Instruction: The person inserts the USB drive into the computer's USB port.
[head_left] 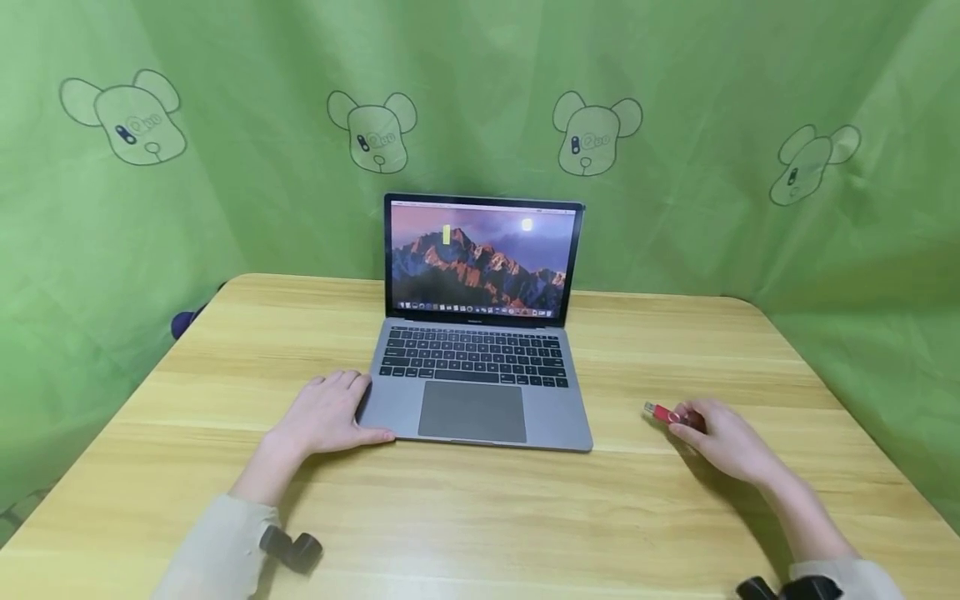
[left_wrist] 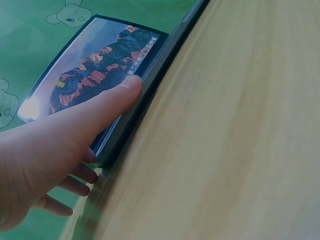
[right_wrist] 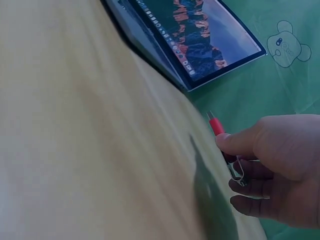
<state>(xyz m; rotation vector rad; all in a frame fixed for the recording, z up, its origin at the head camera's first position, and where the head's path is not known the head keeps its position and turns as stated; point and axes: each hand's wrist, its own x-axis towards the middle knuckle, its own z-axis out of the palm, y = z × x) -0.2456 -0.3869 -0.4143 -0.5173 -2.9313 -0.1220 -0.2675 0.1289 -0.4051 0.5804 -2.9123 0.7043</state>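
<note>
An open grey laptop (head_left: 472, 412) stands on the wooden table, its lit screen showing a mountain picture. My left hand (head_left: 330, 414) rests at its front left corner, the thumb along the front edge and the other fingers by the left side. In the left wrist view those fingers of the left hand (left_wrist: 55, 155) are fairly straight. To the right of the laptop, my right hand (head_left: 716, 433) pinches a red USB flash drive (head_left: 662, 413) between thumb and fingers, its metal plug pointing left toward the laptop. A metal loop on the flash drive (right_wrist: 216, 126) shows in the right wrist view.
The wooden table (head_left: 465, 525) has rounded far corners. A green curtain (head_left: 480, 50) with printed bear heads hangs behind it and along both sides. Something dark purple (head_left: 182, 323) shows past the table's left edge. Black wrist devices (head_left: 292, 550) sit on both forearms.
</note>
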